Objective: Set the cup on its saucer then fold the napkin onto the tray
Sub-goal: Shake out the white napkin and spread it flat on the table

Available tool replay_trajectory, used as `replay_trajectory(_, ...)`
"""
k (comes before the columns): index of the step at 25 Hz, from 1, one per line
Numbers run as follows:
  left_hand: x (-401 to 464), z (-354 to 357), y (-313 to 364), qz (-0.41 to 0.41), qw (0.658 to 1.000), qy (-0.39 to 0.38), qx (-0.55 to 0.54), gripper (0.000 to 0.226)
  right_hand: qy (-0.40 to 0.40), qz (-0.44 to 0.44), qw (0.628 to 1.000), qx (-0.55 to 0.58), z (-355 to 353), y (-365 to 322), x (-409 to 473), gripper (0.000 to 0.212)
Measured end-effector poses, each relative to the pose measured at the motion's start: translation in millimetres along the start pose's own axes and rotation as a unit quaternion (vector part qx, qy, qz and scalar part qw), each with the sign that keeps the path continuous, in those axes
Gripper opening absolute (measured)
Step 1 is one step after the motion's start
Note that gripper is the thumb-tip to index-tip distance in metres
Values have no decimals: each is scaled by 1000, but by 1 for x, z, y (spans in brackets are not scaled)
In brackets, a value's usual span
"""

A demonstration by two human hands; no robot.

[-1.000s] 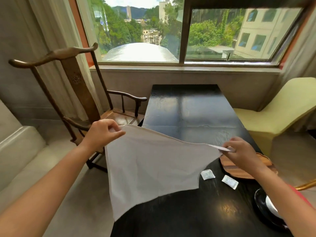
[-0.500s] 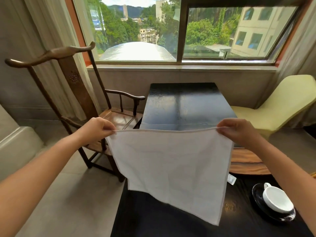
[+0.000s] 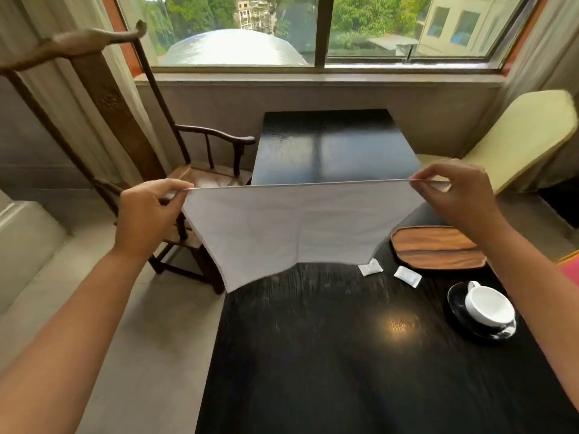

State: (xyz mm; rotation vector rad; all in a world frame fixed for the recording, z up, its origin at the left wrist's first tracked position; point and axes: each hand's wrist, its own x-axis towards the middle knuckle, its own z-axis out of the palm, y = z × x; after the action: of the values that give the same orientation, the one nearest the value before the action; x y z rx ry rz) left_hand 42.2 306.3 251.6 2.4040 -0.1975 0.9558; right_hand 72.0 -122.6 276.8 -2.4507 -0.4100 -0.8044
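At the lower right of the frame the white cup (image 3: 488,305) sits on its black saucer (image 3: 459,321), handle toward the top of the frame, so the first half of the task looks done. The cup is a smooth, glossy, shallow bowl, apparently glazed ceramic; the saucer is a dark, shiny disc that nearly merges with the table (image 3: 329,355), a black top with a fine brushed grain and one round glare spot. Just above the cup lie two small white packets (image 3: 407,276), flat and slightly crinkled, probably paper. Right of centre, beyond them, the tray (image 3: 438,247) is a shallow oval of striped brown wood with a raised rim and a satin finish; nothing lies on it, so the napkin's folding and placing are still to do. Across the middle of the frame the napkin (image 3: 291,233) hangs in the air, a thin, matte white cloth with soft creases; its top edge is pulled into a taut straight line and its lower edge droops to a point at the left, just above the table's near-left corner. The left hand (image 3: 147,214) pinches the upper left corner between thumb and fingers; the right hand (image 3: 451,198) pinches the upper right corner likewise. No fold is in the cloth yet, as far as I can judge. Farther off at the left stands a dark carved wooden chair (image 3: 200,170), and at the right a pale yellow padded chair (image 3: 517,136).
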Motion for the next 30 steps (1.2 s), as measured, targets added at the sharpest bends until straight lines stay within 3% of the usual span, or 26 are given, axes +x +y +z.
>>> replay_trajectory(4,-121,6,-25,5,998,-67,1,17,-49,-23,998,20,18,1,-106,3)
replay_trajectory(10,-279,56,-36,-45,971,-224,68,30,-234,11,972,-39,79,50,-251,15)
replay_trajectory(14,-349,95,-47,-120,935,-320,91,13,-294,3,954,-61,124,73,-326,18)
replay_trajectory(15,-359,99,-50,-124,932,-328,94,9,-300,6,952,-58,129,76,-338,19)
replay_trajectory(19,-397,100,-54,-102,931,-337,97,31,-299,39,952,-53,138,78,-386,20)
replay_trajectory(22,-406,100,-53,-84,949,-291,91,12,-267,46,961,-54,140,73,-400,21)
replay_trajectory(25,-406,98,-52,-78,957,-267,84,50,-252,40,965,-62,137,72,-412,16)
replay_trajectory(26,-411,96,-53,-69,958,-265,79,51,-246,29,967,-62,137,72,-418,13)
replay_trajectory(30,-434,86,-63,-33,962,-260,75,30,-228,8,971,-71,135,67,-436,21)
